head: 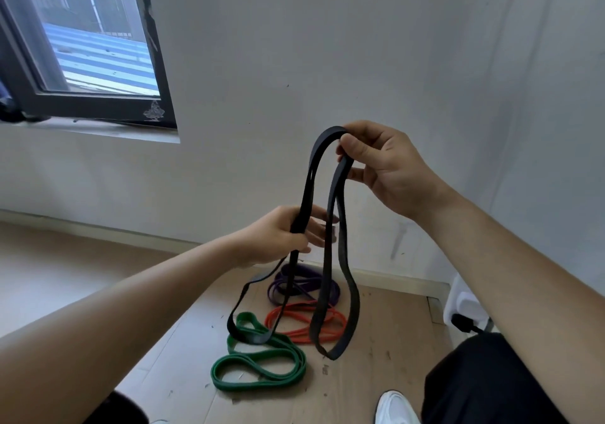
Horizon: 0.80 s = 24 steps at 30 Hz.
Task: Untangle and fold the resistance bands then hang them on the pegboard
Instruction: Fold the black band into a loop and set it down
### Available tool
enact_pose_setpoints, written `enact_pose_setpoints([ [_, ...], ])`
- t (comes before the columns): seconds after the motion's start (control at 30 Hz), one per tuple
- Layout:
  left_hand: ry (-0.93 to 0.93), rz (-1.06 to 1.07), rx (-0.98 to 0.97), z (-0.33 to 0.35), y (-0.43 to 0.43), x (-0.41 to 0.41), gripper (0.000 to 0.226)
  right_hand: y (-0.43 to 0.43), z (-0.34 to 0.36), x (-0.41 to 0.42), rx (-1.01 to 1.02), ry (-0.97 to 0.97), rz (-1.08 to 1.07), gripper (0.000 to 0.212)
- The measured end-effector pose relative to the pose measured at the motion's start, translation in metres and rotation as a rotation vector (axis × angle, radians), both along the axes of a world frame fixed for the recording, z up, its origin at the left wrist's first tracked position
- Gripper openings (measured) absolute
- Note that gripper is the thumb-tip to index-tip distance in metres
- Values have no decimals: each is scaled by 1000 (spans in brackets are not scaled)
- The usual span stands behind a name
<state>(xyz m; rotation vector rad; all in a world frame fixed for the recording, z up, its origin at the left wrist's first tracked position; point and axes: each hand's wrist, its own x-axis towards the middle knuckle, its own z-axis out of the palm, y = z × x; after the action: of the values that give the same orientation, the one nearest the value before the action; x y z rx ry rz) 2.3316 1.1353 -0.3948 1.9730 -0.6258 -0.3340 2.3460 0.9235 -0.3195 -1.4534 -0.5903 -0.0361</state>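
A person is folding a black resistance band (330,227) in mid-air beside a pale wall, the right hand (383,168) pinching the band's top bend between thumb and fingers (352,146) while the left hand (288,237) is closing its fingers around two strands lower down. Two long loops are hanging from the hands toward the wooden floor (376,377), one trailing left over the green band (258,364), the other dangling in front of the orange band (307,323). The purple band (304,284) is lying coiled behind them near the skirting (all three are waiting on the floor, none yet hung). The step in hand appears to be gathering the black band into even folds; it looks free of the others, though whether its lowest loop is touching the green one cannot be told. The next move seems to call for lifting the hanging loops up to the right hand's pinch and evening their lengths. No pegboard is showing in this view.
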Motion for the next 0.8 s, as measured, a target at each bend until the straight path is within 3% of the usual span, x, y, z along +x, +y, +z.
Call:
enact_pose_setpoints([
  [0.13,-55,109,-146,-4,-17,-5,47,2,3,1,101,32,-5,20],
  [0.27,11,80,-166,-6,-20,-3,59,0,2,1,103,13,-14,21],
  [0.47,119,25,-252,-4,-23,-7,38,-6,4,2,134,21,-29,19],
  [0.8,180,-54,-325,-4,-24,-10,29,-29,2,12,266,151,-109,14],
])
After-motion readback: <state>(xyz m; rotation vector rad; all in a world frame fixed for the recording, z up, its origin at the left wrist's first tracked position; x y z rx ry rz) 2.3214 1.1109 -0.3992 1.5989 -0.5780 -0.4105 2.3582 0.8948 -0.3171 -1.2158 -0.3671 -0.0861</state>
